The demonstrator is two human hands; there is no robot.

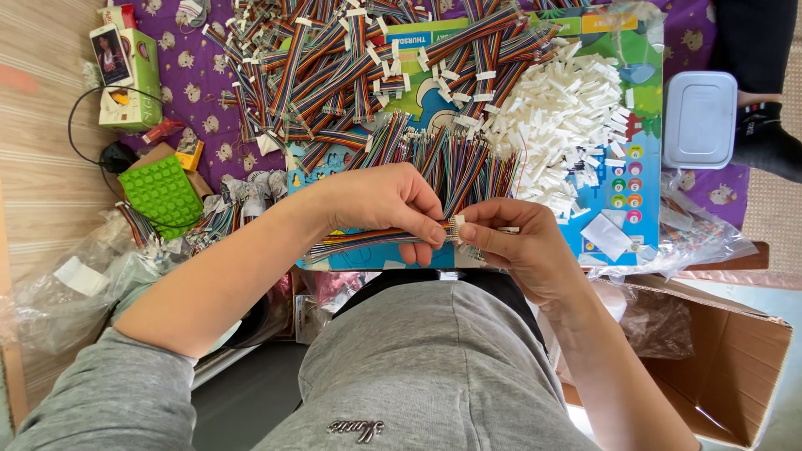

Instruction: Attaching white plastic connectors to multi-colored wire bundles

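Note:
My left hand (388, 205) pinches the end of a flat rainbow-coloured ribbon cable (355, 241) that trails off to the left. My right hand (514, 242) holds a small white plastic connector (459, 229) against that cable end, so the two hands meet above my lap. Just beyond the hands lies a loose bunch of multicoloured wires (455, 159). To its right is a heap of white connectors (568, 125). A large pile of ribbon cables with white ends (334, 67) covers the far part of the work surface.
A colourful board (639, 175) lies under the parts on a purple patterned cloth (188, 92). A green bumpy pad (163, 194) and a green box with a phone (125, 71) sit at left. A grey lidded container (700, 119) is at right, an open cardboard box (718, 359) at lower right.

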